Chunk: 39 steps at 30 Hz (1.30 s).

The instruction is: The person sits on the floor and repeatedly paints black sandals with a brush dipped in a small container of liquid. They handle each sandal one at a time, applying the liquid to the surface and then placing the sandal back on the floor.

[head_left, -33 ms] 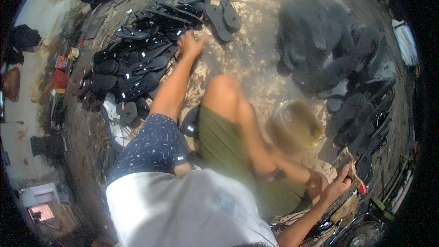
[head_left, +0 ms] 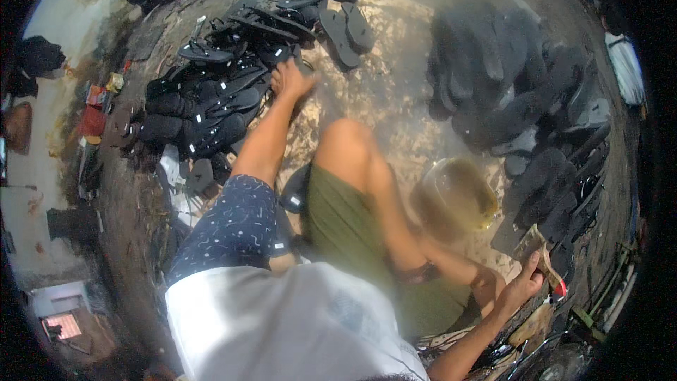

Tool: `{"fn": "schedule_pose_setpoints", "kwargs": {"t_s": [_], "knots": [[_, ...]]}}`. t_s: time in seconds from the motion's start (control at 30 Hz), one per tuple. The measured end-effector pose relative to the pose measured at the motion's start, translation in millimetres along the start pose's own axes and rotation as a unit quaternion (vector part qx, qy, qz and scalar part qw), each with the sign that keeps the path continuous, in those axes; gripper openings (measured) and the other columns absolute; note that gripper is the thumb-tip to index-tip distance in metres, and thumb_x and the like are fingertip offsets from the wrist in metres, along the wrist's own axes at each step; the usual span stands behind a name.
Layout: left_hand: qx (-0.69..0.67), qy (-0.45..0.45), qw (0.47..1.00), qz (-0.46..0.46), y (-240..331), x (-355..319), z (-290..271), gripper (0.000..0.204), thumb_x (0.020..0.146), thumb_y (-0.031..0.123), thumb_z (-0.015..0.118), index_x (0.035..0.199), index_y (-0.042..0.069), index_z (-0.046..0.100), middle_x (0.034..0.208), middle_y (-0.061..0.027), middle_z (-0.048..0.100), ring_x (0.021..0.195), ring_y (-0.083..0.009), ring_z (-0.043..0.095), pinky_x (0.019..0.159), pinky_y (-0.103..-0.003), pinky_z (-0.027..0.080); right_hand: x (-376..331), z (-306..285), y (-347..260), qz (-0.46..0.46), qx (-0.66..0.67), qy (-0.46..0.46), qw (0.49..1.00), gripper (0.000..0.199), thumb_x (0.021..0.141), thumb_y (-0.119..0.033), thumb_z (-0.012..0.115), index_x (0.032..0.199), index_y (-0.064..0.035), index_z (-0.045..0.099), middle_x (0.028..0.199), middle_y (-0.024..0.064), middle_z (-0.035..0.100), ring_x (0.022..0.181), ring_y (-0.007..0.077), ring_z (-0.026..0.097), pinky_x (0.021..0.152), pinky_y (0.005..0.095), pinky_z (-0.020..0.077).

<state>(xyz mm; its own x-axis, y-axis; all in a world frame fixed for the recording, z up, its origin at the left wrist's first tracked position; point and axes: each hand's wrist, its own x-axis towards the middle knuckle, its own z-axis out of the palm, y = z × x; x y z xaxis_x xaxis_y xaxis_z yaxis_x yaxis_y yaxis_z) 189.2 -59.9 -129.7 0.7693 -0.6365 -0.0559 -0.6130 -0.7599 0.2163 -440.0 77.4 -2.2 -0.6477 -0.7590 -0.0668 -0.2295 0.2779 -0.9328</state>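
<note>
A person in a white shirt [head_left: 240, 317] and olive shorts [head_left: 345, 212] sits over a mottled tan floor [head_left: 381, 106], a translucent basin [head_left: 435, 199] with cloudy brownish contents standing between three and four o'clock. Farther out, black sandals [head_left: 197, 109] are heaped at ten o'clock, a separate pair of sandals [head_left: 343, 35] lies at twelve, and dark soles [head_left: 501, 63] crowd one to three o'clock under haze. A pale, stained surface [head_left: 32, 226] runs along nine.

Compared with the earlier frame, the right hand [head_left: 525, 284] is little changed, while the left hand [head_left: 291, 79] has shifted slightly toward six o'clock, with a black sandal [head_left: 302, 61] showing more plainly at its fingertips.

At four o'clock, the right hand is closed around a flat tan tool [head_left: 534, 241] with a red end. At eleven, the left hand's fingers are bent beside the heap; the black sandal lies at their tips, toward one o'clock, but whether they grip it cannot be told.
</note>
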Motion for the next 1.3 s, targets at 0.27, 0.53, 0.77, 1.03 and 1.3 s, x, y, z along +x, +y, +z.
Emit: {"fn": "schedule_pose_setpoints", "kwargs": {"t_s": [0.27, 0.53, 0.77, 1.03, 1.3], "knots": [[0.153, 0.020, 0.962, 0.223, -41.6, -13.8, -134.7, 0.018, 0.077, 0.019, 0.066, 0.092, 0.011, 0.067, 0.124, -0.0118, 0.060, 0.120, -0.0383, 0.052, 0.098, -0.052, 0.041, 20.8, 66.0, 11.1, -0.141, -0.404, -0.325, 0.843, 0.040, 0.090, -0.031, 0.067, 0.121, -0.0055, 0.061, 0.111, 0.0121, 0.064, 0.100, 0.0261, 0.059, 0.090, 0.0377, 0.0451], [-0.082, 0.065, 0.807, 0.582, -1.6, -175.6, -156.7, 0.056, 0.081, 0.011, 0.072, 0.135, 0.018, 0.056, 0.153, -0.0164, 0.034, 0.144, -0.0341, 0.028, 0.116, -0.046, 0.025, -2.6, 150.0, 14.7, -0.369, -0.380, -0.280, 0.801, 0.025, 0.081, -0.029, 0.074, 0.099, -0.0120, 0.072, 0.083, 0.0142, 0.066, 0.078, 0.0370, 0.060, 0.073, 0.0480, 0.0478], [-0.121, -0.140, 0.820, 0.542, -1.3, -211.6, -128.3, 0.099, 0.072, 0.038, 0.081, 0.150, 0.004, 0.031, 0.155, -0.0213, 0.030, 0.141, -0.0379, 0.030, 0.115, -0.045, 0.026, 14.5, 41.5, 0.8, -0.240, -0.115, -0.248, 0.931, 0.023, 0.084, -0.018, 0.075, 0.105, -0.0078, 0.071, 0.102, 0.0112, 0.070, 0.100, 0.0219, 0.065, 0.090, 0.0328, 0.0497], [-0.535, -0.260, 0.730, 0.337, 57.5, -235.1, -170.4, 0.076, 0.081, 0.044, 0.074, 0.134, -0.003, 0.050, 0.111, -0.0141, 0.065, 0.093, -0.0230, 0.068, 0.082, -0.033, 0.056, -3.9, -5.0, -80.0, -0.115, 0.122, -0.029, 0.986, 0.024, 0.092, -0.019, 0.069, 0.108, -0.0019, 0.066, 0.102, 0.0018, 0.067, 0.093, 0.0100, 0.059, 0.086, 0.0265, 0.0474], [-0.749, -0.560, 0.355, 0.014, 106.3, -341.0, -119.2, 0.060, 0.096, 0.055, 0.049, 0.129, 0.006, 0.050, 0.117, -0.0118, 0.063, 0.106, -0.0241, 0.063, 0.090, -0.039, 0.054, -110.5, 108.6, -97.4, -0.150, 0.191, -0.276, 0.930, 0.027, 0.089, -0.018, 0.071, 0.110, -0.0018, 0.064, 0.108, 0.0066, 0.064, 0.103, 0.0153, 0.059, 0.090, 0.0295, 0.0470]]}}
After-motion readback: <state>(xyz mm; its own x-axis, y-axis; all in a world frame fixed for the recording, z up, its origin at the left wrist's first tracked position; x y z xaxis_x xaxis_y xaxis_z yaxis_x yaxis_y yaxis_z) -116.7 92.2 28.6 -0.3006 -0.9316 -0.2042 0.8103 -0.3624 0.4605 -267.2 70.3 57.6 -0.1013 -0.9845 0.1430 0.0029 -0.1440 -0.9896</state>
